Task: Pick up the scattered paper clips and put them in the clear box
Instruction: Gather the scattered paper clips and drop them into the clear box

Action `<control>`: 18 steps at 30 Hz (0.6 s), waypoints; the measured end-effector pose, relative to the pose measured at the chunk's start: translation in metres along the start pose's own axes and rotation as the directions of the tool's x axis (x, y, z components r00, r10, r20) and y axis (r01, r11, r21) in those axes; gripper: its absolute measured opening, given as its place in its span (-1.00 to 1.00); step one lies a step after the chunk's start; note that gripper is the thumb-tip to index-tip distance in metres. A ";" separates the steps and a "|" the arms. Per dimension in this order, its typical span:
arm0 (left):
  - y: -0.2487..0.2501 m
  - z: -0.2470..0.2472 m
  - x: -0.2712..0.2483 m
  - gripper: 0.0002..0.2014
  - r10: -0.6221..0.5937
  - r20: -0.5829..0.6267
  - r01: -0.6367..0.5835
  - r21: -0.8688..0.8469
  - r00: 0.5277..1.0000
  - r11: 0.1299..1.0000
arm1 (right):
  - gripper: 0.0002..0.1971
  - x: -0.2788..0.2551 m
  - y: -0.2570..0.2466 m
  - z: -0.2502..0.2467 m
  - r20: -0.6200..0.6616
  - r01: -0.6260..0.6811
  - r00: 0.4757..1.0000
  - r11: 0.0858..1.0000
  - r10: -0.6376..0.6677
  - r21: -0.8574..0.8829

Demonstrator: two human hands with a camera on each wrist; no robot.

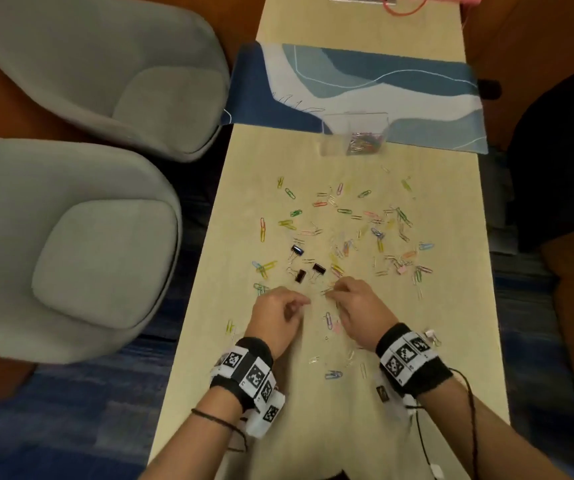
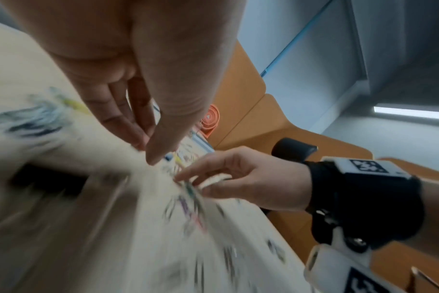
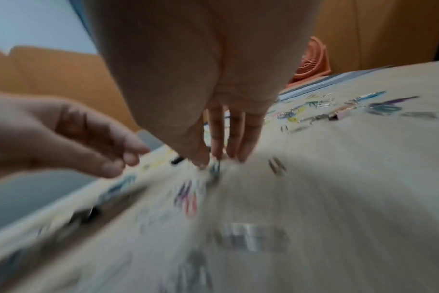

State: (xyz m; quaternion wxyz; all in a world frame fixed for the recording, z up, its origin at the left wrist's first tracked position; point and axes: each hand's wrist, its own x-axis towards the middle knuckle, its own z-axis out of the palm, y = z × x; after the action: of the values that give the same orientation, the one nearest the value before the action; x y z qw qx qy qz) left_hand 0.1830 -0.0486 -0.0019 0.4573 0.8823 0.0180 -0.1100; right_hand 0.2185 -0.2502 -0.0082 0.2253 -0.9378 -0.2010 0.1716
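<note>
Coloured paper clip (image 1: 327, 291) pinched in right hand (image 1: 358, 306) grip — left hand (image 1: 276, 311) curled, empty.

Motion-blurred paper clips (image 3: 186, 198) under both wrist cameras; clear box (image 1: 354, 135) contents smeared, indistinct.

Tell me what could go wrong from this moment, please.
1. The black binder clips lie just beyond the right hand; one might be gathered with the coloured paper clips.
2. The clear plastic box stands far across the pale wooden table, so clips may drop while carried.
</note>
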 end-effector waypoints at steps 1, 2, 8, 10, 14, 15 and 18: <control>-0.005 0.006 -0.014 -0.66 -0.004 -0.001 0.004 0.017 1.000 1.000 | -0.58 -0.011 -0.002 0.011 -0.003 0.034 0.999 0.999 -0.034 -0.037; -0.010 0.012 -0.024 -0.65 0.008 -0.006 -0.008 0.038 1.000 0.999 | -0.55 -0.020 -0.003 0.020 -0.020 0.068 0.997 0.995 -0.070 -0.068; -0.008 0.045 -0.052 -0.48 0.191 0.159 -0.230 0.283 0.969 0.931 | -0.56 -0.060 -0.011 0.023 0.032 0.088 0.996 0.996 -0.088 -0.009; -0.006 0.050 -0.054 -0.47 0.243 0.230 -0.314 0.357 0.942 0.880 | -0.49 -0.058 -0.003 0.014 -0.066 -0.040 0.997 0.997 0.044 0.073; -0.007 0.054 -0.063 -0.53 0.265 0.253 -0.355 0.440 0.930 0.825 | -0.36 -0.049 0.013 0.000 -0.096 -0.206 0.975 0.978 0.202 -0.034; -0.007 0.054 -0.067 -0.55 0.261 0.243 -0.348 0.453 0.934 0.821 | -0.32 -0.050 0.011 -0.001 -0.049 -0.211 0.977 0.975 0.208 -0.069; -0.009 0.055 -0.079 -0.39 0.196 0.275 -0.312 0.489 0.941 0.814 | -0.28 -0.062 -0.003 0.006 0.056 -0.110 0.991 0.983 0.120 -0.149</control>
State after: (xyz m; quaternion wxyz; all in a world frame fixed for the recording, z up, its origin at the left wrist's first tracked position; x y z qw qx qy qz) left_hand 0.0950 -0.0823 -0.0232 0.2083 0.9509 -0.1801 -0.1414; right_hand 0.1618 -0.2742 0.0029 0.1393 -0.9557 -0.1657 0.1996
